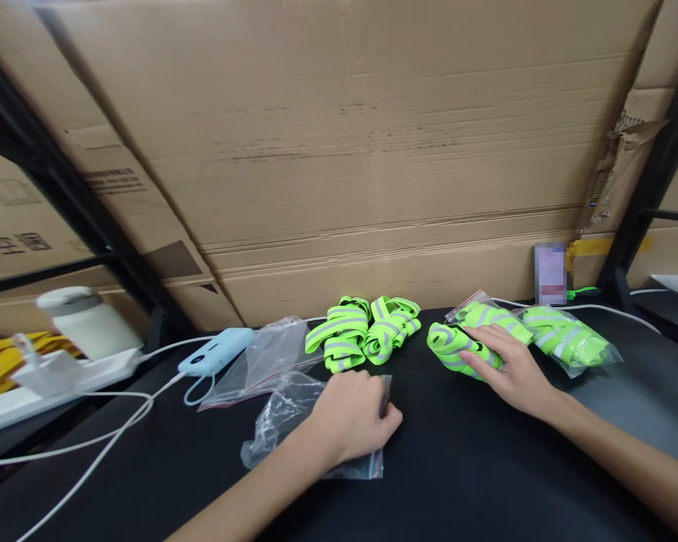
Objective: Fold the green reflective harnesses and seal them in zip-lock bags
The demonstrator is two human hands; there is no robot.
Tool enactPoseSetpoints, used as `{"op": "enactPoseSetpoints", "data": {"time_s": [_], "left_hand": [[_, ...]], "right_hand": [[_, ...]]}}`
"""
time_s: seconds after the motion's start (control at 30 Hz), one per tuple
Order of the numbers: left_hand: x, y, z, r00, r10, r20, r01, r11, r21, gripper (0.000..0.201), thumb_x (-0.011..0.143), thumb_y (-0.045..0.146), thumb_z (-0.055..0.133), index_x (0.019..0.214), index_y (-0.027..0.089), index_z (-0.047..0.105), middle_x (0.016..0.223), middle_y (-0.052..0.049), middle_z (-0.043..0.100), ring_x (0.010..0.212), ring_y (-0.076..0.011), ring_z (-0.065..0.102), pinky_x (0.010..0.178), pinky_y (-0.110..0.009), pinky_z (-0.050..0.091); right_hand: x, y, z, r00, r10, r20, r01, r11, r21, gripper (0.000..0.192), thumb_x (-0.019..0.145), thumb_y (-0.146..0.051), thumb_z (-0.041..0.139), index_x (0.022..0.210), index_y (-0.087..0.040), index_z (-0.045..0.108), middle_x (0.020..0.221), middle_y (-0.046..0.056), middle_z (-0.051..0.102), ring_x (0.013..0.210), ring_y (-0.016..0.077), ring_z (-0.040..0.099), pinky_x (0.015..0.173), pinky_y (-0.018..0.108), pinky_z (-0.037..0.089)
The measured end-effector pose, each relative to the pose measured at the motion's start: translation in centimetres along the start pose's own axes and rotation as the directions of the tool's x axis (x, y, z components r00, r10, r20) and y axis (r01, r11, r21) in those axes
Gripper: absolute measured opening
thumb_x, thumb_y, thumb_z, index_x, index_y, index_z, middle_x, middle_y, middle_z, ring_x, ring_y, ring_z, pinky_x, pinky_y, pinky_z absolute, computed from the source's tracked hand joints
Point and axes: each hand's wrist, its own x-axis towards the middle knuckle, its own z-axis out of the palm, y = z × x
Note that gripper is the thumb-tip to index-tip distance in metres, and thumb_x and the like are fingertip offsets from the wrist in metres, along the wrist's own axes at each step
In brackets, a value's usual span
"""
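Observation:
My left hand (pixel 353 418) rests with curled fingers on a clear zip bag (pixel 285 414) lying flat on the black table, pinching its right edge. My right hand (pixel 508 365) lies palm down on a folded neon-green reflective strap (pixel 449 342) that sticks out of the mouth of a clear bag (pixel 480 309). Two more folded green straps (pixel 367 327) lie loose between my hands, a little farther back. A sealed bag holding green straps (pixel 568 339) sits right of my right hand.
Another empty clear bag (pixel 265 354) lies behind the left one. A light-blue power bank (pixel 218 350) with white cables, a white power strip (pixel 56 376) and a white cylinder device (pixel 87 320) sit at left. Large cardboard sheets (pixel 373 150) stand behind the table. A phone (pixel 551 272) leans against them.

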Motion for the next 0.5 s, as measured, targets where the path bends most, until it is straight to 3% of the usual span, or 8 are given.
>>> {"op": "enactPoseSetpoints", "data": {"time_s": [0.07,0.13,0.23,0.3,0.4,0.47,0.5], "left_hand": [[-0.2,0.6,0.0,0.993,0.117,-0.031,-0.119,0.99,-0.07,0.017,0.076,0.023,0.052,0.06,0.019,0.059,0.056,-0.004,0.063,0.051,-0.0213,0.061,0.049,-0.028,0.032],[-0.5,1.2,0.0,0.934,0.323,-0.155,-0.345,0.926,-0.151,0.013,0.073,0.017,0.052,0.061,0.02,0.056,0.057,0.0,0.061,0.051,-0.017,0.058,0.049,-0.028,0.033],[-0.6,2.0,0.1,0.715,0.549,-0.433,-0.644,0.757,-0.105,0.017,0.081,0.016,0.051,0.065,0.02,0.056,0.061,0.001,0.059,0.052,-0.0134,0.055,0.05,-0.027,0.035],[-0.6,2.4,0.2,0.608,0.566,-0.557,-0.692,0.722,-0.021,0.02,0.089,0.016,0.05,0.072,0.019,0.06,0.065,0.0,0.06,0.056,-0.013,0.056,0.051,-0.026,0.039],[-0.3,2.5,0.3,0.552,0.545,-0.631,-0.681,0.731,0.037,0.015,0.096,0.017,0.052,0.085,0.018,0.063,0.076,-0.001,0.067,0.066,-0.0126,0.062,0.058,-0.023,0.047],[0.0,2.2,0.6,0.513,0.526,-0.678,-0.671,0.739,0.066,0.012,0.097,0.017,0.054,0.092,0.016,0.064,0.083,-0.002,0.071,0.074,-0.0132,0.067,0.067,-0.023,0.053],[0.1,2.0,0.7,0.471,0.522,-0.711,-0.674,0.733,0.092,0.011,0.097,0.017,0.055,0.095,0.015,0.065,0.087,-0.003,0.073,0.078,-0.0141,0.069,0.072,-0.024,0.055]], "right_hand": [[0.0,-0.2,0.1,0.999,0.043,-0.001,-0.043,0.998,0.053,0.037,0.096,-0.043,0.062,0.123,-0.018,0.068,0.115,0.011,0.073,0.107,0.0291,0.066,0.098,0.044,0.05],[0.1,-0.4,0.3,0.989,0.14,-0.041,-0.133,0.982,0.137,0.04,0.093,-0.047,0.065,0.119,-0.018,0.07,0.117,0.012,0.073,0.111,0.0308,0.066,0.099,0.045,0.05],[0.3,-0.5,0.3,0.928,0.372,0.004,-0.346,0.86,0.375,0.042,0.091,-0.055,0.064,0.107,-0.017,0.074,0.105,0.01,0.077,0.099,0.0294,0.071,0.087,0.04,0.056],[0.5,-0.5,0.2,0.851,0.512,0.117,-0.488,0.689,0.536,0.044,0.09,-0.061,0.062,0.092,-0.018,0.074,0.086,0.007,0.077,0.079,0.0256,0.073,0.07,0.035,0.058],[0.9,-0.5,-0.3,0.714,0.66,0.234,-0.593,0.392,0.703,0.044,0.082,-0.062,0.07,0.085,-0.018,0.072,0.073,0.004,0.075,0.066,0.0234,0.072,0.061,0.032,0.058],[1.1,-0.5,-0.7,0.632,0.725,0.274,-0.602,0.236,0.763,0.041,0.08,-0.058,0.074,0.093,-0.019,0.074,0.079,0.005,0.078,0.071,0.0251,0.075,0.066,0.034,0.061],[1.2,-0.6,-0.8,0.601,0.748,0.282,-0.598,0.187,0.779,0.04,0.081,-0.056,0.075,0.097,-0.019,0.074,0.083,0.006,0.079,0.074,0.0259,0.076,0.068,0.035,0.062]]}}
